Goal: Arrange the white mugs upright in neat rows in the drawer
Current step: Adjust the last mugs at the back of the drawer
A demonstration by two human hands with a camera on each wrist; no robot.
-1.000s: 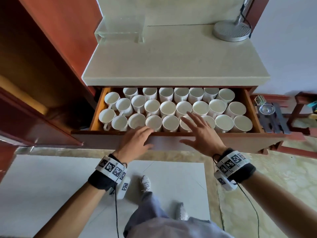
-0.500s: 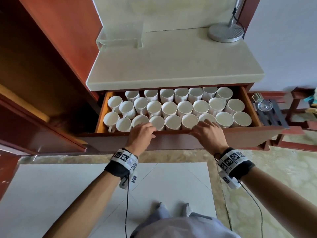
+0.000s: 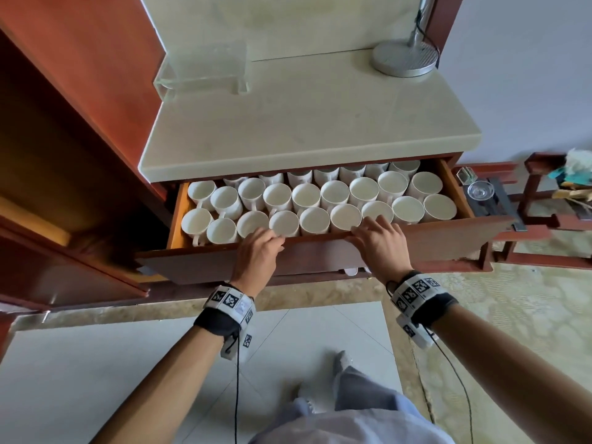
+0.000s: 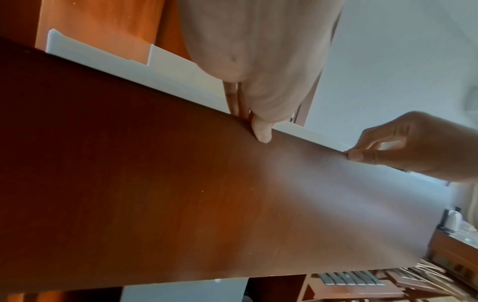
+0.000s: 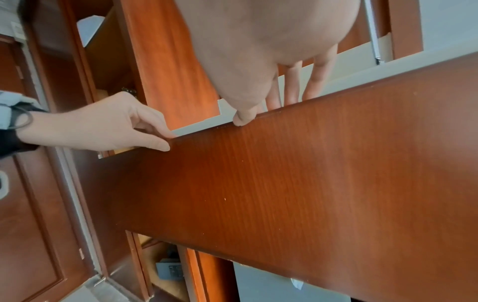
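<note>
Both the left hand (image 3: 260, 251) and right hand (image 3: 379, 240) are gripping the drawer front (image 3: 320, 254), fingers hooked over its top edge, risking pinching or rattling the upright white mugs (image 3: 315, 208) packed inside.

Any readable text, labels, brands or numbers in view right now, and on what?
No readable words or numbers anywhere.
Black-and-white square marker codes on the left wristband and the right wristband: patterns only, no text.
White ceramic mugs and reddish-brown wooden drawer front: blank.
</note>
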